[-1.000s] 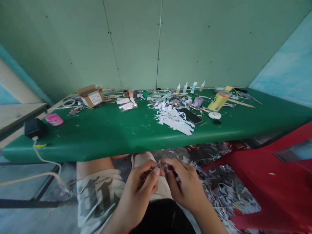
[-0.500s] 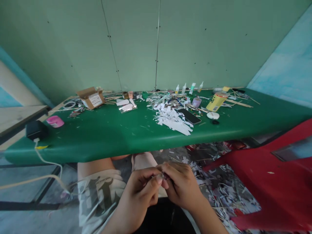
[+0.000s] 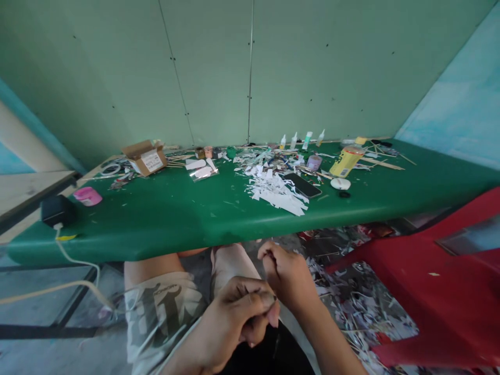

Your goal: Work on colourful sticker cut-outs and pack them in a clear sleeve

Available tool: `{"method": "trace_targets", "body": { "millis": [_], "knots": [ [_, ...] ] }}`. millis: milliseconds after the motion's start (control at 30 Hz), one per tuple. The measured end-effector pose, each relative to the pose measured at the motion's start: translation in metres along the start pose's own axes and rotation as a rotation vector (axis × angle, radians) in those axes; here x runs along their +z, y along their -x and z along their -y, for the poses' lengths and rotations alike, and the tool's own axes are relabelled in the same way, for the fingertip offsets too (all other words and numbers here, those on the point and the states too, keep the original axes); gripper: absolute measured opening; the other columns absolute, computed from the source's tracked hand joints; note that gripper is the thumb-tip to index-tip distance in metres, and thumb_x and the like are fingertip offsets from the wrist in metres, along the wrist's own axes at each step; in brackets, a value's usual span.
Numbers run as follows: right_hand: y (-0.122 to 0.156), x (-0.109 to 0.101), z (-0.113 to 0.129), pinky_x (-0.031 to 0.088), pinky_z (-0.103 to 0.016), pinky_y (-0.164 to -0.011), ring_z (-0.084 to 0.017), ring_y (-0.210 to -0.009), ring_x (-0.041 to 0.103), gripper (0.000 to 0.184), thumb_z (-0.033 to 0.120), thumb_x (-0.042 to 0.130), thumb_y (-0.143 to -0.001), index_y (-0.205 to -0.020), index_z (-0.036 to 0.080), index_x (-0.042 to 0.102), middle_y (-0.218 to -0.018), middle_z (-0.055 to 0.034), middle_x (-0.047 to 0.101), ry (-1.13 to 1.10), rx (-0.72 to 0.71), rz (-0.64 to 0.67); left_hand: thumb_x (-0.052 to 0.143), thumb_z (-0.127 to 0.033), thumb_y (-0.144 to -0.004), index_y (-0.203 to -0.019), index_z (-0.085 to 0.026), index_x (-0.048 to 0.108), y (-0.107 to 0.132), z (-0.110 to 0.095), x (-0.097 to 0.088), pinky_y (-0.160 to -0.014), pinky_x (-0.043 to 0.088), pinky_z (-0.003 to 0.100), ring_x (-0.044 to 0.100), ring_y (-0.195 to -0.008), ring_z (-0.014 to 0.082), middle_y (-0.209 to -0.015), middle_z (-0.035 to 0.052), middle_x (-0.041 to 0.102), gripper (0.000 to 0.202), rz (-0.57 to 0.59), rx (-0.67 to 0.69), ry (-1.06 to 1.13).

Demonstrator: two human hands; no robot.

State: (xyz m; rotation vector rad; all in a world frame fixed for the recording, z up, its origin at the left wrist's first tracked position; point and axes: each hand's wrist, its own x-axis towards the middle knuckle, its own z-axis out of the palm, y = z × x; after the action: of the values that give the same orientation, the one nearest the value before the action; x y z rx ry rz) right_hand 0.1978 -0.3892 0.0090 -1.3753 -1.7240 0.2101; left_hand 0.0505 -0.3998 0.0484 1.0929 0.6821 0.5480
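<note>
My left hand (image 3: 244, 315) is closed over my lap, its thumb pressed on the curled fingers. A tiny dark speck shows at the thumb tip, but whatever sits in the pinch is too small to name. Just beyond it and to the right, my right hand (image 3: 287, 273) is also closed, with its fingers bent inward. What those fingers hold, if anything, is hidden. The two hands are close together, below the front edge of the green table (image 3: 187, 219), and neither touches the table.
On the table lie white paper scraps (image 3: 277, 192), a phone (image 3: 302, 185), a yellow container (image 3: 346, 161), small glue bottles (image 3: 294, 140), an opened cardboard box (image 3: 146, 157) and a pink object (image 3: 88, 196). A red chair (image 3: 441, 281) stands at right, over litter on the floor (image 3: 371, 302).
Both hands were together at one small thing; now they have parted. The right hand has moved up and away slightly, and the left has come nearer to me.
</note>
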Motion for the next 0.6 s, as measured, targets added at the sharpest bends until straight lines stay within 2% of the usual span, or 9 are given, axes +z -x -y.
{"method": "trace_targets", "body": {
  "millis": [67, 100, 167, 233, 333, 400, 467, 533, 600],
  "knots": [
    [-0.002, -0.005, 0.001, 0.033, -0.024, -0.051, -0.013, -0.052, 0.053, 0.02, 0.015, 0.04, -0.082, -0.075, 0.021, 0.058, -0.059, 0.0009, 0.058, -0.112, 0.179, -0.009, 0.049, -0.037, -0.083, -0.061, -0.017, 0.054, -0.001, -0.002, -0.001, -0.043, 0.013, 0.026, 0.018, -0.035, 0.0051, -0.037, -0.0093, 0.031, 0.03, -0.032, 0.047, -0.052],
    [-0.002, -0.009, 0.003, 0.034, -0.023, -0.052, -0.013, -0.054, 0.053, 0.02, 0.018, 0.041, -0.085, -0.076, 0.021, 0.058, -0.061, 0.001, 0.058, -0.215, 0.22, -0.002, 0.049, -0.038, -0.084, -0.062, -0.017, 0.054, -0.001, -0.004, -0.001, -0.043, 0.014, 0.025, 0.018, -0.036, 0.0051, -0.038, -0.0093, 0.031, 0.031, -0.056, 0.071, -0.086],
    [-0.001, -0.02, 0.011, 0.036, -0.023, -0.053, -0.012, -0.055, 0.05, 0.022, 0.029, 0.042, -0.09, -0.076, 0.02, 0.057, -0.061, 0.002, 0.055, -0.438, 0.213, 0.052, 0.049, -0.039, -0.085, -0.063, -0.017, 0.054, 0.0, -0.007, -0.003, -0.043, 0.014, 0.025, 0.019, -0.038, 0.0054, -0.04, -0.0094, 0.03, 0.031, -0.094, 0.079, -0.175],
    [0.002, -0.029, 0.02, 0.035, -0.023, -0.052, -0.011, -0.053, 0.047, 0.026, 0.036, 0.045, -0.091, -0.071, 0.021, 0.053, -0.057, 0.0035, 0.051, -0.599, 0.178, 0.185, 0.05, -0.038, -0.085, -0.065, -0.017, 0.056, 0.002, -0.009, -0.004, -0.043, 0.016, 0.024, 0.023, -0.041, 0.006, -0.043, -0.0087, 0.032, 0.03, -0.125, 0.05, -0.286],
    [0.006, -0.032, 0.028, 0.035, -0.023, -0.053, -0.011, -0.055, 0.046, 0.028, 0.036, 0.049, -0.09, -0.067, 0.021, 0.048, -0.057, 0.0035, 0.049, -0.628, 0.187, 0.337, 0.054, -0.033, -0.085, -0.067, -0.016, 0.057, 0.006, -0.013, -0.006, -0.045, 0.021, 0.022, 0.031, -0.047, 0.0072, -0.051, -0.0062, 0.038, 0.025, -0.167, 0.053, -0.453],
    [0.007, -0.028, 0.03, 0.034, -0.023, -0.053, -0.011, -0.056, 0.044, 0.028, 0.035, 0.049, -0.09, -0.066, 0.02, 0.047, -0.059, 0.0033, 0.046, -0.569, 0.21, 0.294, 0.062, -0.03, -0.081, -0.068, -0.016, 0.057, 0.006, -0.016, -0.011, -0.046, 0.024, 0.021, 0.035, -0.052, 0.0078, -0.055, -0.0054, 0.041, 0.019, -0.196, 0.096, -0.5],
    [0.008, -0.023, 0.029, 0.032, -0.023, -0.051, -0.01, -0.055, 0.041, 0.03, 0.036, 0.047, -0.09, -0.065, 0.02, 0.046, -0.058, 0.0042, 0.041, -0.549, 0.229, 0.168, 0.069, -0.028, -0.075, -0.069, -0.017, 0.058, 0.004, -0.02, -0.019, -0.046, 0.026, 0.021, 0.038, -0.053, 0.008, -0.056, -0.0049, 0.045, 0.017, -0.228, 0.135, -0.466],
    [0.008, -0.017, 0.03, 0.03, -0.022, -0.048, -0.01, -0.052, 0.037, 0.032, 0.037, 0.047, -0.091, -0.063, 0.021, 0.043, -0.056, 0.0055, 0.036, -0.566, 0.242, 0.052, 0.071, -0.031, -0.074, -0.068, -0.017, 0.057, 0.001, -0.021, -0.026, -0.043, 0.025, 0.02, 0.038, -0.048, 0.007, -0.053, -0.005, 0.046, 0.021, -0.274, 0.179, -0.345],
    [0.008, -0.014, 0.031, 0.028, -0.022, -0.046, -0.009, -0.05, 0.033, 0.034, 0.038, 0.048, -0.09, -0.062, 0.021, 0.042, -0.055, 0.0064, 0.033, -0.592, 0.237, 0.014, 0.071, -0.036, -0.074, -0.064, -0.017, 0.053, -0.003, -0.018, -0.029, -0.041, 0.023, 0.019, 0.034, -0.042, 0.0051, -0.049, -0.0068, 0.044, 0.027, -0.384, 0.267, -0.173]
  ]
}}
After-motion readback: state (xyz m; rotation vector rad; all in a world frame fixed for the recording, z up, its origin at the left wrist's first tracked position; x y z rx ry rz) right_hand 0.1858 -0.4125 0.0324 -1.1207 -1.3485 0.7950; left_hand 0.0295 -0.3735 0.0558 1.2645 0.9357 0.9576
